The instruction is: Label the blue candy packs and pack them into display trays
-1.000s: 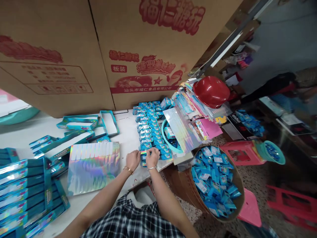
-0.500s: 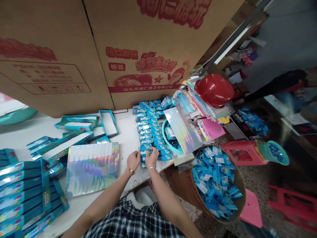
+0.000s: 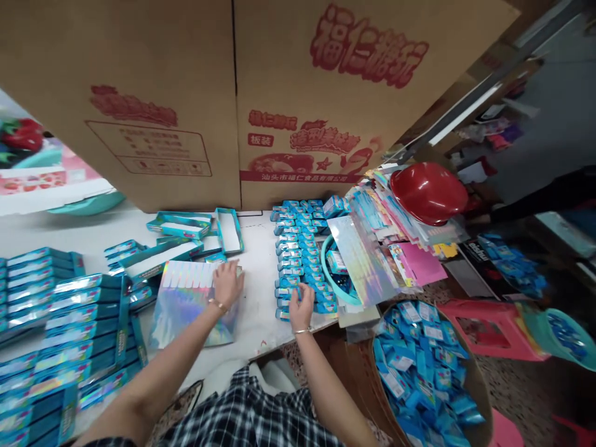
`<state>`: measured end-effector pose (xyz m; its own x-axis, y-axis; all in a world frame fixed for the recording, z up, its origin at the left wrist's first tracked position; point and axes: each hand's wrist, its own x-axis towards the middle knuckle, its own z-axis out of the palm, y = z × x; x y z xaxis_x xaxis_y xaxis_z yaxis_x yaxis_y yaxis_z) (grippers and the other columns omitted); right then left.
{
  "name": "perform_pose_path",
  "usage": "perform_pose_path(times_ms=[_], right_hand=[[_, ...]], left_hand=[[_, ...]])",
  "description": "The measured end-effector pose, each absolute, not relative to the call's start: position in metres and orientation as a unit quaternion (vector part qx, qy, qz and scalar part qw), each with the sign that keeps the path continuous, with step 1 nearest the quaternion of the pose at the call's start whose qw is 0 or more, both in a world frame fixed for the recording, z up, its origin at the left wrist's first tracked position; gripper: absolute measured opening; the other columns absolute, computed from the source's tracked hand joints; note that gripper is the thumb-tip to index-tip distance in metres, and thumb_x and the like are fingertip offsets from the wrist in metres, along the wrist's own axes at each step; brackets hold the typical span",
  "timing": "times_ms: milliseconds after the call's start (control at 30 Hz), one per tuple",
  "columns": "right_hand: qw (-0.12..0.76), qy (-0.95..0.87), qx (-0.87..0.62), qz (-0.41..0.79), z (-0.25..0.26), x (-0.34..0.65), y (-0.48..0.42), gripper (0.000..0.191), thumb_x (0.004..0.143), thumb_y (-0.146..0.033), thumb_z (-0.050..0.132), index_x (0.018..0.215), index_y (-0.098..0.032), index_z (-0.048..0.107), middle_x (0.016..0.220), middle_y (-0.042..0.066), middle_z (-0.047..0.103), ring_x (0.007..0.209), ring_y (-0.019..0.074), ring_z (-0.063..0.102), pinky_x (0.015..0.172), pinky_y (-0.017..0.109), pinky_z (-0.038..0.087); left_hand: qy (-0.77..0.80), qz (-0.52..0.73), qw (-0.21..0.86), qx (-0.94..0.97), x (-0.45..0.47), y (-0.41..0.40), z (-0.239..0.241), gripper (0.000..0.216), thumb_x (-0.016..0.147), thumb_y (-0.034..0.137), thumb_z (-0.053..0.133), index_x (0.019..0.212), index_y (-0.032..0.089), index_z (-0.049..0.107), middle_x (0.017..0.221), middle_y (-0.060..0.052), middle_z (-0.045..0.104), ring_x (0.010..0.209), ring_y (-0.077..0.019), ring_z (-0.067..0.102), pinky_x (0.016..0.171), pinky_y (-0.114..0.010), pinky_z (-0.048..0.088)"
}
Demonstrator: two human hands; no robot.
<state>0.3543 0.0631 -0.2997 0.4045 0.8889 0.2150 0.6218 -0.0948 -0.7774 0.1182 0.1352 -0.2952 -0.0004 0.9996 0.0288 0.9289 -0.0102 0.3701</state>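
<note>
- Silvery rainbow sheets (image 3: 195,316) under the left hand (image 3: 227,284) in the head view, yeah?

- Yep. Left arm's reaching forward, palm down, fingers loosely bent over the stack's far right corner. Can't tell if they're pinching anything. Right hand (image 3: 302,305) is at the near end of the small blue boxes (image 3: 289,254), thumb and forefinger slightly apart. Touching a box or just above? Can't tell either.

- Any elbow room?

- A bare white strip of worktop (image 3: 257,248) runs between the sheets and the box rows. The front edge is right by the right wrist. Big cardboard carton (image 3: 298,146) walls off the back, a teal basin (image 3: 325,264) crowds the boxes' right side, and open blue trays (image 3: 229,231) sit just beyond the sheets.

- How's the stuff look?

- Boxes are glossy, packed in pretty tidy rows from near the carton to near the front edge. Sheets lie flat, pale comb-like strips along the far side, rainbow sheen on the rest.
</note>
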Motion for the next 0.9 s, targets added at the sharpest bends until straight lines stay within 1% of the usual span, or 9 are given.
perform_pose_path(times_ms=[67,133,233,333,400,567,667,767,900], right_hand=[[0.413,-0.571,-0.686,0.18,-0.29,0.334,0.063,0.022,0.093,-0.028,0.043,0.105,-0.018,0.058,0.105,0.01,0.057,0.104,0.0226,0.052,0.093,0.038,0.042],[0.392,-0.612,-0.657,0.201,-0.282,0.312,0.067,0.021,0.093,-0.024,0.043,0.104,-0.018,0.06,0.104,0.01,0.057,0.104,0.0219,0.052,0.094,0.037,0.043],[0.353,-0.665,-0.623,0.212,-0.27,0.281,0.083,0.028,0.092,-0.021,0.046,0.115,-0.019,0.06,0.107,0.009,0.058,0.105,0.0219,0.052,0.094,0.036,0.043],[0.317,-0.716,-0.588,0.204,-0.259,0.263,0.102,0.04,0.091,-0.022,0.05,0.13,-0.022,0.055,0.12,0.01,0.057,0.112,0.0228,0.049,0.098,0.036,0.04],[0.29,-0.741,-0.573,0.198,-0.253,0.258,0.113,0.039,0.09,-0.023,0.053,0.129,-0.024,0.058,0.124,0.009,0.057,0.113,0.0237,0.048,0.097,0.036,0.039],[0.256,-0.766,-0.549,0.215,-0.249,0.264,0.114,0.024,0.092,-0.024,0.055,0.112,-0.026,0.068,0.099,0.003,0.068,0.094,0.0194,0.056,0.086,0.031,0.041],[0.284,-0.757,-0.553,0.199,-0.25,0.272,0.101,0.021,0.093,-0.025,0.054,0.108,-0.026,0.069,0.097,0.002,0.069,0.093,0.018,0.056,0.087,0.03,0.04],[0.307,-0.744,-0.565,0.181,-0.25,0.277,0.09,0.018,0.094,-0.025,0.053,0.1,-0.025,0.07,0.096,0.002,0.068,0.093,0.0177,0.055,0.087,0.03,0.038],[0.311,-0.739,-0.572,0.172,-0.244,0.281,0.083,0.017,0.094,-0.023,0.049,0.091,-0.022,0.066,0.098,0.004,0.067,0.095,0.0189,0.054,0.087,0.031,0.038]], left_hand=[[0.715,0.066,0.08,0.691,0.083,0.155,-0.284,0.035,0.087,0.03,0.051,0.116,0.016,0.062,0.118,-0.019,0.063,0.115,-0.0371,0.046,0.1,-0.055,0.028],[0.705,0.009,0.088,0.703,0.059,0.168,-0.277,0.025,0.086,0.028,0.049,0.096,0.015,0.069,0.103,-0.018,0.068,0.11,-0.0375,0.049,0.1,-0.057,0.025],[0.655,0.018,0.176,0.735,0.049,0.171,-0.27,0.031,0.087,0.03,0.044,0.08,0.018,0.072,0.088,-0.014,0.072,0.097,-0.0317,0.057,0.097,-0.049,0.03],[0.585,0.101,0.311,0.742,0.057,0.164,-0.262,0.033,0.085,0.035,0.044,0.083,0.02,0.073,0.086,-0.008,0.073,0.086,-0.024,0.062,0.085,-0.034,0.04],[0.557,0.156,0.384,0.72,0.064,0.158,-0.258,0.035,0.084,0.038,0.044,0.083,0.019,0.073,0.086,-0.005,0.074,0.081,-0.0211,0.064,0.078,-0.029,0.043],[0.549,0.21,0.478,0.653,0.075,0.148,-0.259,0.038,0.082,0.045,0.048,0.076,0.016,0.072,0.074,-0.003,0.072,0.067,-0.0182,0.062,0.062,-0.025,0.043],[0.552,0.216,0.507,0.626,0.081,0.143,-0.261,0.038,0.081,0.046,0.049,0.072,0.015,0.07,0.066,-0.001,0.068,0.057,-0.0158,0.056,0.053,-0.024,0.039],[0.549,0.215,0.515,0.622,0.088,0.141,-0.258,0.038,0.081,0.046,0.049,0.072,0.015,0.069,0.065,-0.001,0.068,0.058,-0.0161,0.057,0.055,-0.025,0.04],[0.549,0.196,0.45,0.677,0.088,0.147,-0.256,0.033,0.082,0.038,0.047,0.078,0.017,0.073,0.078,-0.004,0.073,0.073,-0.0195,0.063,0.071,-0.028,0.044]])
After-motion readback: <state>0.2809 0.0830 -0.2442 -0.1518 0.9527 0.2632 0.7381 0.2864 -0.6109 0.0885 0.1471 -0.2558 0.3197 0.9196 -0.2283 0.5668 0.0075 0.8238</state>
